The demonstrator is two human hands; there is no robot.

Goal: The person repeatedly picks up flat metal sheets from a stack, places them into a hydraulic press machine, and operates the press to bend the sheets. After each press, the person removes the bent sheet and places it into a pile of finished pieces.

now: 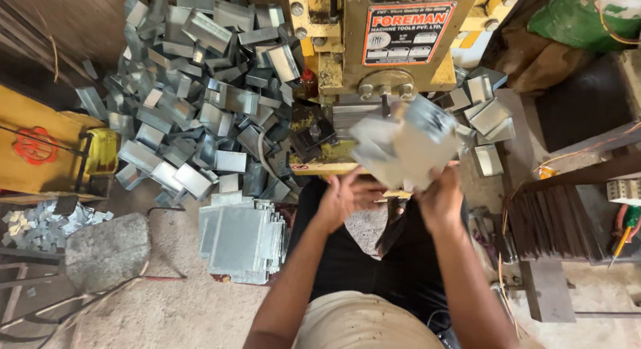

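Both hands raised just in front of the yellow press (374,49). Right hand (437,201) has its fingers closed on the lower edge of a bent sheet-metal piece (407,145), blurred, held up right before the press base. Left hand (342,197) beside it with fingers loosely curled, near the piece's lower left corner; contact cannot be told. Left of the press: a big heap of bent metal pieces (200,89). Below that heap, a stack of flat metal sheets (242,242) on the floor.
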